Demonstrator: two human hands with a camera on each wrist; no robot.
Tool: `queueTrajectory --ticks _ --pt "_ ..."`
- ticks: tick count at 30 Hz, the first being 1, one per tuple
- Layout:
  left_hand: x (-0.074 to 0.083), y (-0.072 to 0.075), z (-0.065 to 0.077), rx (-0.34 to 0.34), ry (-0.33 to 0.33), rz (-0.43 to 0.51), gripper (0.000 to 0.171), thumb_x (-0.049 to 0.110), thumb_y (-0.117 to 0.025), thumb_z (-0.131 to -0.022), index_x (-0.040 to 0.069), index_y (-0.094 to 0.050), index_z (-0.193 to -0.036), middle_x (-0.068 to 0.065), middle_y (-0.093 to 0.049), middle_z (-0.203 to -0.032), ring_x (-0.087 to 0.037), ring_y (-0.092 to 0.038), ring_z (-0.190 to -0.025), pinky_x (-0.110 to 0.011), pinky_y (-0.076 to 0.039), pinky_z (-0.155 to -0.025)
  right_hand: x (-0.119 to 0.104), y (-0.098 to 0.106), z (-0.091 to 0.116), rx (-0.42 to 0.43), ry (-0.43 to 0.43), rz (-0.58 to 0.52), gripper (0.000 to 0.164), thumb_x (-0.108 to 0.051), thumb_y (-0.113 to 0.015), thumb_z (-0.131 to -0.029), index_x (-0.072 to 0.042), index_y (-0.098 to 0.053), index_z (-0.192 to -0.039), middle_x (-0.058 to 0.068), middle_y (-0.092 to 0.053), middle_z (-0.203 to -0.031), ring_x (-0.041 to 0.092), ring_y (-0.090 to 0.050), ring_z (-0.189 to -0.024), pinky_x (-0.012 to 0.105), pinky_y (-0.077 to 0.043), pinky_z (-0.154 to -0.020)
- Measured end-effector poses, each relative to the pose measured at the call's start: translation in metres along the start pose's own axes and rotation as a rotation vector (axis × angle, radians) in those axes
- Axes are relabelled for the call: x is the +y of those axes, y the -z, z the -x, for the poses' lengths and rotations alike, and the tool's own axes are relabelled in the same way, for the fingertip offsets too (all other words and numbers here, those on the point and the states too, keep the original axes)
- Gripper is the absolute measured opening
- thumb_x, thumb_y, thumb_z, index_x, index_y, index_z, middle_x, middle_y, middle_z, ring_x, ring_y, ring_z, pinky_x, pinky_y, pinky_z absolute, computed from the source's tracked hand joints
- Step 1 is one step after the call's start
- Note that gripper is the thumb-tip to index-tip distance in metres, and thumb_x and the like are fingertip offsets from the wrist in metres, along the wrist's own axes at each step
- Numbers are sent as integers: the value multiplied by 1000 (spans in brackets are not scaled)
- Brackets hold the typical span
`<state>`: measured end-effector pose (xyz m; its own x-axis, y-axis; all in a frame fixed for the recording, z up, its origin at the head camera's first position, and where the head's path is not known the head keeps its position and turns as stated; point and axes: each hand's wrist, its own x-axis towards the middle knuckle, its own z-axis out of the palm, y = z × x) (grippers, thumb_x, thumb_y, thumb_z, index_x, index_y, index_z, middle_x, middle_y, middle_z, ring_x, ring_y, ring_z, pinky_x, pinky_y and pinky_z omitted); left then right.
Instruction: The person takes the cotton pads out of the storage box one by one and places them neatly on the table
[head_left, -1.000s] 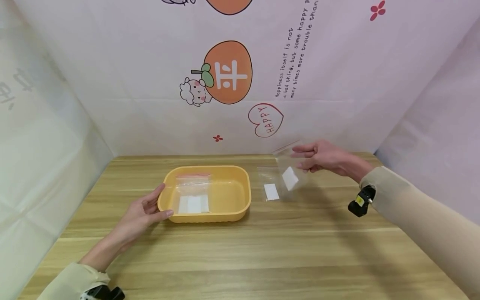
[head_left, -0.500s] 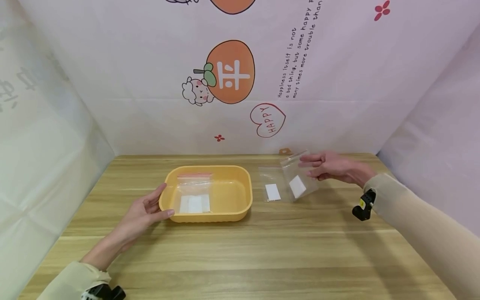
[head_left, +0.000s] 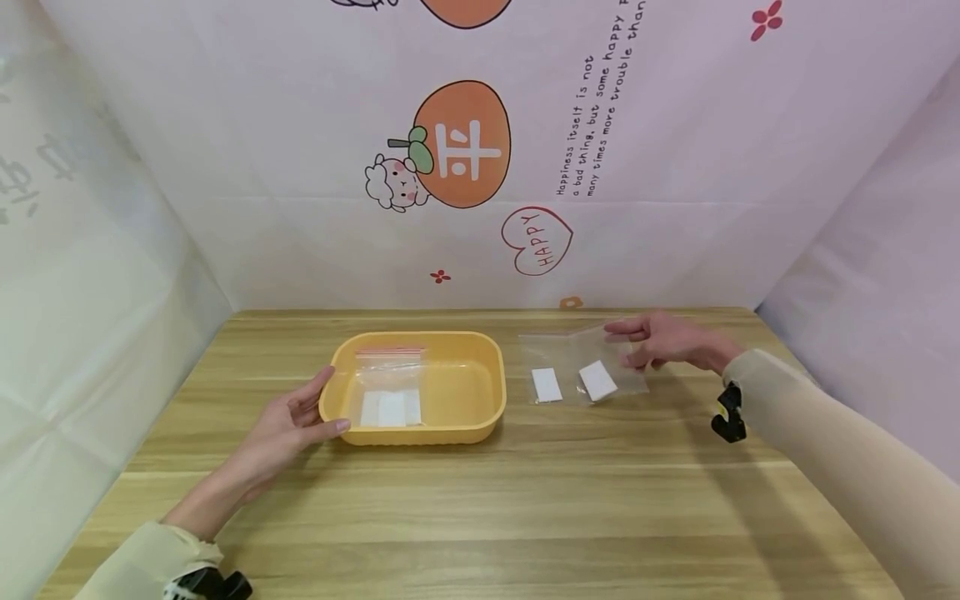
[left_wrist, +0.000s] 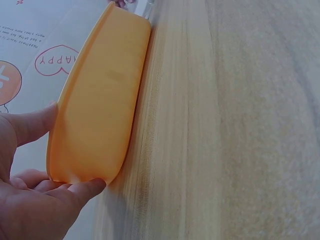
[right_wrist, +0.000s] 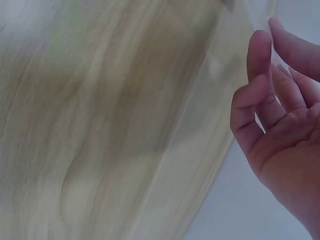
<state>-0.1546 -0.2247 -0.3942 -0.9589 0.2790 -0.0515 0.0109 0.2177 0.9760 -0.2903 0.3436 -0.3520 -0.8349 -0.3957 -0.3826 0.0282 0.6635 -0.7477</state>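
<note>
The rightmost clear bag [head_left: 609, 357] lies on the table [head_left: 480, 508], left of and partly beneath my right hand [head_left: 663, 340], the nearer one; its long axis seems to run away from me, slightly slanted. Those fingers reach leftward, loosely bent and apart; touch I cannot tell. My left hand [head_left: 288, 423] pinches the tray's [head_left: 480, 429] left end.

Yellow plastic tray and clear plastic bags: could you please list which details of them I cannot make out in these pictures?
Left wrist view: the inside of the yellow rounded plastic tray, hidden by its own outer wall.
Head view: whether the right hand has its fingers over or under the rightmost clear plastic bag; the film is too transparent.
Head view: any fine marking on the white rectangular piece in that bag, too small.
</note>
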Motion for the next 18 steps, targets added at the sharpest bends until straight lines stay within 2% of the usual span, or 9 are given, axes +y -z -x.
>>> queueTrajectory --ticks 8,18 --pt "0 0 -1 4 2 2 97 16 -77 -98 -1 -11 -167 -22 -10 -172 -41 -28 -152 -18 -43 -104 6 -3 0 46 12 71 76 -5 -75 -95 1 -38 -161 26 -41 -160 17 -49 -66 27 -43 -55" --pt "-1 0 -1 3 0 3 97 14 -77 -98 -1 -10 -167 -22 -9 -172 -42 -29 -151 -19 -44 -104 14 -5 -2 92 26 125 78 -9 -79 -94 5 -38 -160 31 -40 -156 24 -62 -69 26 -39 -50"
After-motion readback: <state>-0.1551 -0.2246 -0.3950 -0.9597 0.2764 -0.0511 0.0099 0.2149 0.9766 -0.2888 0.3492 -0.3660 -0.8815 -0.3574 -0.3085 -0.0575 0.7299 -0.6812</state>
